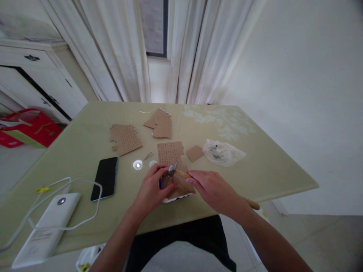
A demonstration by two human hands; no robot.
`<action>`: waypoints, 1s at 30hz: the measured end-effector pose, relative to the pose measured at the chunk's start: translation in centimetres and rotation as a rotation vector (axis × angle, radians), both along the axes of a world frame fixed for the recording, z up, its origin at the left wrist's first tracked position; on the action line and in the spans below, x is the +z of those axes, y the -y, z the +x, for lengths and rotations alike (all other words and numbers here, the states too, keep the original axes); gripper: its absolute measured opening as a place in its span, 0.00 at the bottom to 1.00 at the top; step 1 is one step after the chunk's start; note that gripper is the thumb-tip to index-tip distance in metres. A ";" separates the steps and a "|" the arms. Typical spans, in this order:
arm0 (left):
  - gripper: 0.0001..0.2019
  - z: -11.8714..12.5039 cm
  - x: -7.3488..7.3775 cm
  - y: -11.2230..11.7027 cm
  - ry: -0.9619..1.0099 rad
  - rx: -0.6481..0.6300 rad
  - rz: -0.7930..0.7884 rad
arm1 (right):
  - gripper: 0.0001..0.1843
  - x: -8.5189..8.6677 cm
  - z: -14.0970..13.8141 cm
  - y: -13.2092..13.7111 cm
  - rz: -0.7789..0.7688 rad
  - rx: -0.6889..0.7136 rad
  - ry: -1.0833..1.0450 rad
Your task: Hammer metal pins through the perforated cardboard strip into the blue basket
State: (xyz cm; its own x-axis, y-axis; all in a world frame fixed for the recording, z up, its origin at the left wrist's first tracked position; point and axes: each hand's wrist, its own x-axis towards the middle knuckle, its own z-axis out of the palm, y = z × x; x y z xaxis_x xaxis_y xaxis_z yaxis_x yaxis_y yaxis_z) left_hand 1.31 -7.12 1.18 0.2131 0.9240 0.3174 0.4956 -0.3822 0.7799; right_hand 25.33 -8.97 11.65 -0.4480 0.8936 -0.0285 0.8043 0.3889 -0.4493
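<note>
My left hand (pixel 151 189) and my right hand (pixel 211 187) meet near the front edge of a pale green table (pixel 85 139). Both are closed on a brown cardboard piece (pixel 181 185) that lies over a small white object with a scalloped rim (pixel 172 199). A small metal part (pixel 172 170) sticks up from the cardboard's far end, between my left fingers. A thin wooden stick (pixel 184 174) runs from my right fingers toward that part. Just beyond my hands lies a perforated cardboard sheet (pixel 169 152).
More cardboard pieces (pixel 124 138) (pixel 160 124) (pixel 195 153) lie farther back. A clear plastic bag (pixel 224 152) sits to the right. A black phone (pixel 106 177), a white power bank (pixel 47 226) with cable and two small round shiny discs (pixel 137 164) are left. White cabinet, red bag, curtains behind.
</note>
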 end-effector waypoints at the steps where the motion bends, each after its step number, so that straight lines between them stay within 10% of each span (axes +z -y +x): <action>1: 0.19 0.0 0.0 0.0 -0.005 -0.002 -0.004 | 0.19 -0.1 0.0 0.0 0.000 -0.005 -0.026; 30: 0.40 -0.4 -1.8 0.3 -0.123 0.090 0.053 | 0.18 -2.0 -0.5 1.0 -0.095 -0.078 -0.095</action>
State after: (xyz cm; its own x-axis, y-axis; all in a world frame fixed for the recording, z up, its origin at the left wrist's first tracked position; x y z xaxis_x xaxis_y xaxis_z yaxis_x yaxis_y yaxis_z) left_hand 0.91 -7.40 -0.59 0.1705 0.9238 0.3427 0.6201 -0.3709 0.6913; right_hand 24.85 -9.97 9.60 -0.3818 0.9212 -0.0752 0.7825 0.2789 -0.5567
